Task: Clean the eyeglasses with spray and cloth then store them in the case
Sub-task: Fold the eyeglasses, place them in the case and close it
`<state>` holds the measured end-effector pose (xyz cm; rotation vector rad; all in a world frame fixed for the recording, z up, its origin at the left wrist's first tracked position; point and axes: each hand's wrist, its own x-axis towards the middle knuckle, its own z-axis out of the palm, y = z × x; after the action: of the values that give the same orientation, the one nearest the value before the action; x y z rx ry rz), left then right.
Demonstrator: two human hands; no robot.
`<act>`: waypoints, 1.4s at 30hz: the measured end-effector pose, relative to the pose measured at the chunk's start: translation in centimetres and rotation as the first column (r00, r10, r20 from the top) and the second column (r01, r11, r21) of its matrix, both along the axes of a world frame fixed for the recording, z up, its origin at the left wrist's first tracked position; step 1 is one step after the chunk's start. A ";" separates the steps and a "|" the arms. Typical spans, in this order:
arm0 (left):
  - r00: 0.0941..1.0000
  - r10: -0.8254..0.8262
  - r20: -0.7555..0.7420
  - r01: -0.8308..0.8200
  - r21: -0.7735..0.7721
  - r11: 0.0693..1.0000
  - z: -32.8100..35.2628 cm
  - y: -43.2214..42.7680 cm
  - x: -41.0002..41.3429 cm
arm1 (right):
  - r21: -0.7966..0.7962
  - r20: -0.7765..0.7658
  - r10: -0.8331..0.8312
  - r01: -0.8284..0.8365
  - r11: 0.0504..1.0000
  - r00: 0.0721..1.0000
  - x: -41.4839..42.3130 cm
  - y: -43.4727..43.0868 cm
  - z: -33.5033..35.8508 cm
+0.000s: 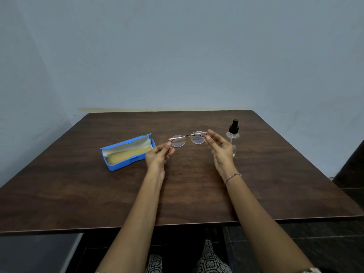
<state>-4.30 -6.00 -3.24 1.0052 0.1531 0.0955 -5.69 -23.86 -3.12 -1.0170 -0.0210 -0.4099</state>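
1. The left hand [159, 153], at the centre of the frame, pinches one end of the eyeglasses [187, 135] between thumb and fingertips.
2. The right hand [219, 148], just right of centre, grips the other end of the frame with curled fingers. A thin beaded bracelet [232, 177] circles its wrist.
3. The eyeglasses are round and thin-rimmed, and are held level between both hands, above the table [187, 186].
4. A clear spray bottle [233, 135] with a black nozzle stands upright on the table just beyond the right hand.
5. A blue case [118, 165] lies open on the table, left of centre, near the left hand. A yellow cloth [126, 154] rests inside it.
6. The table is dark brown wood and fills the middle of the frame.
7. A plain blue-grey wall [177, 56] fills the upper half.
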 end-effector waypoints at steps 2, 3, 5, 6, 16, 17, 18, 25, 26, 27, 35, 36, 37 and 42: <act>1.000 0.000 -0.002 0.000 0.000 1.000 0.1 0.4 -0.2 | 0.009 -0.006 0.005 -0.005 1.000 1.000 0.0 0.0 0.0; 1.000 0.001 0.002 -0.001 0.006 1.000 0.2 0.6 -0.4 | 0.000 -0.014 -0.001 0.001 1.000 1.000 0.0 0.0 0.0; 1.000 -0.003 0.008 0.002 0.028 1.000 0.2 1.2 -0.6 | -0.069 -0.036 -0.038 0.036 0.997 0.999 0.0 0.1 0.0; 1.000 -0.010 0.007 0.009 0.045 0.999 0.3 1.6 -0.7 | -0.109 -0.041 -0.060 0.056 0.992 0.997 0.0 0.1 0.0; 0.998 -0.068 0.007 0.067 0.094 0.993 1.7 5.8 -2.7 | -0.303 0.000 0.096 -0.091 0.949 0.995 -0.1 1.8 0.1; 0.998 -0.066 0.009 0.065 0.128 0.990 1.9 6.2 -2.8 | -0.323 0.003 0.131 -0.123 0.938 0.991 -0.2 2.2 0.1; 0.998 -0.060 0.006 0.058 0.177 0.982 2.1 6.8 -2.9 | -0.344 0.005 0.163 -0.151 0.927 0.987 -0.3 2.5 0.1; 0.992 0.119 0.051 -0.130 0.444 0.887 2.5 11.2 -3.5 | -0.501 -0.044 0.116 -0.123 0.857 0.992 0.5 7.1 1.1; 0.988 0.145 0.058 -0.155 0.463 0.873 2.5 11.8 -3.7 | -0.507 -0.057 0.101 -0.116 0.854 0.993 0.6 7.9 1.3; 0.983 0.171 0.066 -0.182 0.481 0.857 2.6 12.4 -3.8 | -0.515 -0.068 0.087 -0.109 0.850 0.994 0.7 8.5 1.6; 0.934 0.345 0.091 -0.286 0.770 0.570 2.5 15.8 -4.0 | -0.717 -0.087 0.005 -0.066 0.694 0.996 1.7 12.8 2.6; 0.926 0.364 0.096 -0.290 0.798 0.529 2.6 15.9 -4.0 | -0.735 -0.084 -0.001 -0.061 0.675 0.996 1.9 13.2 2.6; 0.919 0.384 0.096 -0.294 0.814 0.501 2.7 15.8 -4.0 | -0.745 -0.083 -0.001 -0.061 0.664 0.997 2.0 13.6 2.7; 0.892 0.442 0.094 -0.303 0.850 0.431 2.5 16.0 -3.5 | -0.751 -0.082 -0.019 -0.049 0.659 0.996 2.8 14.5 2.8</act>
<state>-7.84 10.03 -0.78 1.9852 0.5074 0.5658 -2.87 -9.37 -0.28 -1.8715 -0.1363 -0.3414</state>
